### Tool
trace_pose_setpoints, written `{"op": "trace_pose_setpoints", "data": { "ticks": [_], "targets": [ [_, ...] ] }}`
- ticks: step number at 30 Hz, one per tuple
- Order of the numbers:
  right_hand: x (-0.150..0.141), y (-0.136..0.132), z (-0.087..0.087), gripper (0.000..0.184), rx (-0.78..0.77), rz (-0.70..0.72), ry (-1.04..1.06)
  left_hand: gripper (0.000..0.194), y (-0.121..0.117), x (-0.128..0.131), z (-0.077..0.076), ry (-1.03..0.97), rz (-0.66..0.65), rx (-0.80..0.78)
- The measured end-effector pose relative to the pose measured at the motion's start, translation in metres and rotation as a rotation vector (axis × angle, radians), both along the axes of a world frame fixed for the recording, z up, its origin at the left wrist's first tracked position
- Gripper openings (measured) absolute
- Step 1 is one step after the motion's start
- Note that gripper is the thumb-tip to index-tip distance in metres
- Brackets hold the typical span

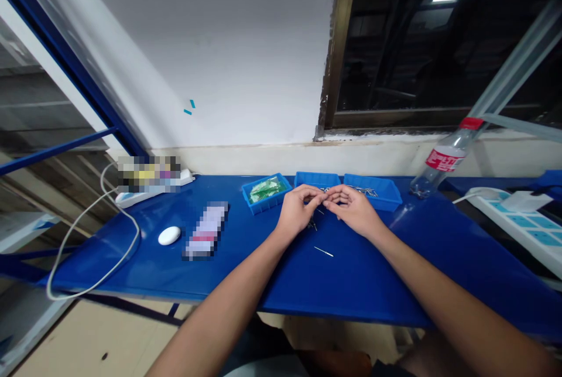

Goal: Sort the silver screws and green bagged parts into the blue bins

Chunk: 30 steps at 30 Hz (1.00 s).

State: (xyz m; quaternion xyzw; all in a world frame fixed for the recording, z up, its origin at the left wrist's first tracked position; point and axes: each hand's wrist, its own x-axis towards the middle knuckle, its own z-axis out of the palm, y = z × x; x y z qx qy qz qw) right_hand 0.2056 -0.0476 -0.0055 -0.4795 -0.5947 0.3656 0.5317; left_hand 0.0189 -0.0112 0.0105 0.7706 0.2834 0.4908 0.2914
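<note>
My left hand (302, 206) and my right hand (350, 206) meet at the fingertips above the table, just in front of the blue bins. Both are pinched closed; whatever sits between the fingers is too small to make out. Below them a few thin metal pins (312, 225) lie on the blue tabletop. One slim metal pin (324, 252) rests by itself nearer to me. Behind my hands stand a middle blue bin (317, 178), partly hidden, and a right blue bin (386, 192) with thin metal pieces in it. The left blue bin (263, 206) holds green-and-white packets (267, 188).
On the left are a white oval object (169, 236), a blurred-out flat object (206, 230) and a power strip (153, 188) with a white cable (136, 236). A plastic bottle (444, 160) with a red cap stands at the back right, near another power strip (522, 225).
</note>
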Motion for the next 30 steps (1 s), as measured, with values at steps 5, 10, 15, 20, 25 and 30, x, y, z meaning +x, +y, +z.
{"op": "trace_pose_setpoints", "data": {
  "ticks": [5,10,15,20,25,30],
  "targets": [
    [-0.004,0.000,-0.001,0.029,0.072,-0.022,0.002,0.018,-0.002,0.001,0.001,0.004,-0.004,-0.012],
    [-0.007,-0.001,-0.001,0.027,0.088,-0.038,-0.020,0.021,-0.005,0.003,0.003,0.027,0.000,-0.027],
    [-0.003,-0.002,0.001,0.022,0.086,-0.076,-0.076,0.033,-0.010,0.000,0.005,0.077,0.053,-0.106],
    [0.002,-0.001,-0.001,0.016,0.100,-0.101,-0.095,0.043,-0.010,0.001,0.000,0.077,-0.029,-0.326],
    [0.003,0.002,-0.005,0.015,0.144,-0.124,-0.289,0.043,-0.003,0.002,-0.008,0.029,-0.052,-0.344],
    [0.000,0.001,-0.003,0.016,0.162,-0.082,-0.371,0.056,-0.001,-0.001,-0.009,0.111,0.020,-0.274]
  ]
}}
